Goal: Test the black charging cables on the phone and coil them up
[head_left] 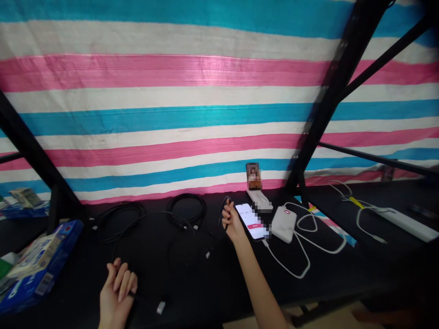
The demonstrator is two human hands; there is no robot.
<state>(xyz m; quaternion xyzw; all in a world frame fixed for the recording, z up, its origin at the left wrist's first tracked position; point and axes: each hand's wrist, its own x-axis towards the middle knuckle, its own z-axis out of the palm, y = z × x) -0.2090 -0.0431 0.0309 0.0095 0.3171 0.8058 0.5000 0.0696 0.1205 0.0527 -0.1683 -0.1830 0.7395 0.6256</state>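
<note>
My left hand (118,288), low at the left of the table, is closed on a black cable (132,222). One end with a light-coloured plug (160,307) sticks out to the right of this hand. From the hand the cable arcs up and over towards the middle of the table. My right hand (232,221) has its fingers curled around a dark cable loop, beside a lit phone (251,222). Another plug (207,255) hangs or lies below and left of that hand. Where the cable runs between both hands is hard to follow against the black table.
Two coiled black cables (186,211) lie at the back. Right of the phone are a white power bank (284,224) with white cables, a small open box (259,200) and a white power strip (409,223). Blue boxes (44,269) stand left. Black posts (329,98) frame a striped sheet (178,105).
</note>
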